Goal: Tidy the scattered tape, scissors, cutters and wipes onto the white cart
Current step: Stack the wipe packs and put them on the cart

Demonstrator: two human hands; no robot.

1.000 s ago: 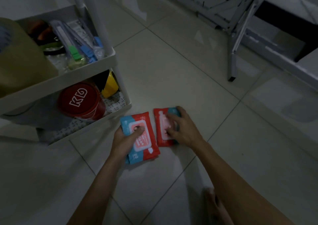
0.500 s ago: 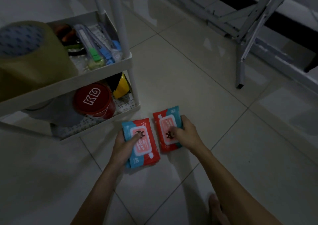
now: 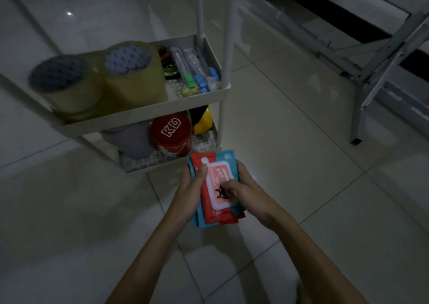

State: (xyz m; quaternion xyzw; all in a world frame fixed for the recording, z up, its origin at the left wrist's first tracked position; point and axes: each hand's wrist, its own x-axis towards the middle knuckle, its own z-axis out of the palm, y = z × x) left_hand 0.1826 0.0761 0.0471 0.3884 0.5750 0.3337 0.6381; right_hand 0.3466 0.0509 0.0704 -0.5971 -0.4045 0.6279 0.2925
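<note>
Two red-and-blue wipe packs (image 3: 217, 185) are stacked together above the floor, just in front of the white cart (image 3: 148, 115). My left hand (image 3: 189, 192) grips the stack's left edge, thumb on top. My right hand (image 3: 243, 193) holds the right side, fingers on the top pack's flap. On the cart's upper shelf stand two big rolls of tan tape (image 3: 130, 71), with several cutters (image 3: 192, 76) and scissors handles (image 3: 168, 64) lying beside them.
The cart's lower shelf holds a red KD tub (image 3: 171, 134), a grey bundle (image 3: 137, 141) and a yellow-black item (image 3: 202, 120). A grey metal frame with legs (image 3: 362, 99) stands at the right. Pale tiled floor surrounds everything.
The two packs lay side by side on the floor under my hands; now they are lifted and stacked one on the other. The view has swung toward the cart.
</note>
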